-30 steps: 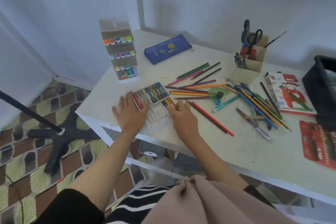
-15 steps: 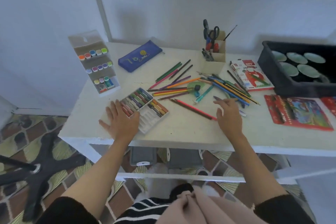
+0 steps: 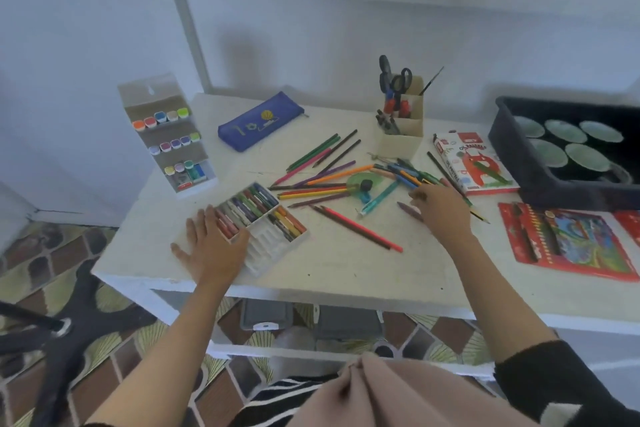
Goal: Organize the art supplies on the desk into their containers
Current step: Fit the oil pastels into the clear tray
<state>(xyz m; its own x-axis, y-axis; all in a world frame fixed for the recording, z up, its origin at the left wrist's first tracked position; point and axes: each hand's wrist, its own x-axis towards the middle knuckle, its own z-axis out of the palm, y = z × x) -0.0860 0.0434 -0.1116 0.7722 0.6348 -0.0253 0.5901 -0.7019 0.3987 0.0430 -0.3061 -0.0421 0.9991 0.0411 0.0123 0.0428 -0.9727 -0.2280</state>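
Note:
A white crayon tray point(image 3: 273, 241), partly filled with oil pastels, lies near the desk's front left. My left hand point(image 3: 211, 246) rests flat on its left end, fingers spread. Several coloured pencils point(image 3: 322, 184) lie scattered across the middle of the white desk point(image 3: 346, 274). My right hand point(image 3: 440, 208) reaches over the pile of pencils and pens at centre right point(image 3: 408, 173), fingers bent down onto them; what the fingertips touch or hold is hidden.
A marker rack point(image 3: 169, 139) stands at back left, a blue pencil case point(image 3: 259, 120) behind the pencils, a cardboard holder with scissors point(image 3: 401, 125) at back centre. An oil pastel box point(image 3: 471, 163), a red pencil box point(image 3: 568, 243) and a dark bin of lids point(image 3: 519, 156) lie right.
My right hand has left the crayon tray and moved right and further back to the pencil pile. The left hand stayed on the tray. The view swung right.

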